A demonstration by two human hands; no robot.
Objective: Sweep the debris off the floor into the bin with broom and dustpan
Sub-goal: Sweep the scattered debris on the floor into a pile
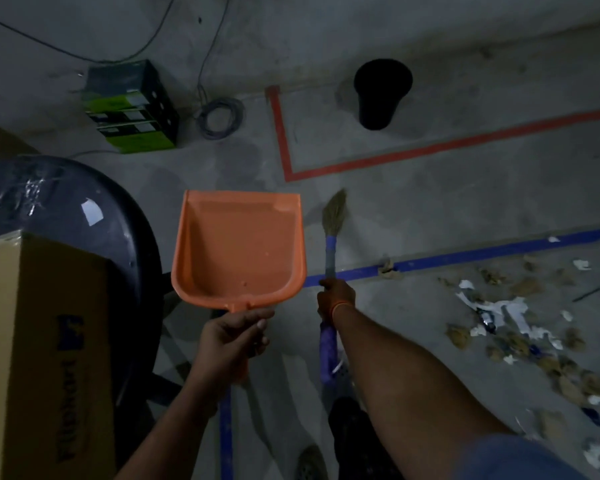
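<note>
My left hand [231,336] grips the handle of an orange dustpan [239,247], held level above the floor with its empty pan facing up. My right hand [336,297] grips the blue-taped handle of a small straw broom [334,216], whose bristles point away from me above the floor. Debris [520,327] of brown clumps and white paper scraps lies scattered on the concrete to the right. A black bin [381,93] stands upright at the far side, inside red tape lines.
A dark round chair seat [84,216] and a cardboard box [45,358] crowd the left. A green-black box [132,109] and coiled cable [220,117] lie far left. Red tape [430,148] and blue tape [482,252] mark the floor. My shoe [312,462] shows below.
</note>
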